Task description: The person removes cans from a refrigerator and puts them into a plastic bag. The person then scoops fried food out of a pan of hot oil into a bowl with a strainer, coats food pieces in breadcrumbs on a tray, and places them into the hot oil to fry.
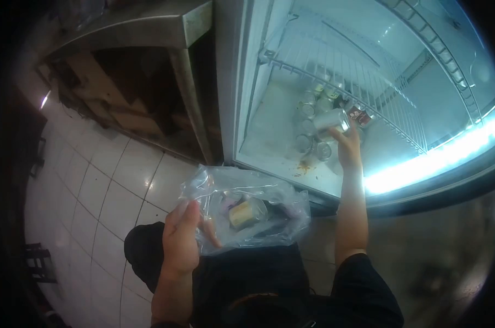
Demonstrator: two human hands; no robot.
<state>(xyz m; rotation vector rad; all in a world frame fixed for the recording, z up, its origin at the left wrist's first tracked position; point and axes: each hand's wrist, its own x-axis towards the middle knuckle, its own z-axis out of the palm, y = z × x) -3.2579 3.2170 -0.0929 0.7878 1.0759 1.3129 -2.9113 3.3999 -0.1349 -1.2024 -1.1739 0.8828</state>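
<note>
The bag point(280, 188) at lower centre is clear plastic, glossy and crinkled. Upper right, the cans point(331, 119) look like smooth, shiny metal, below a rack point(362, 82) of thin wire. The desk point(121, 27) at upper left has a dull metal top; the floor tiles point(108, 208) at left are smooth and glossy.

Crumpled clear bag point(280, 235); pale can point(330, 119) tilted inside fridge point(266, 127)
</note>
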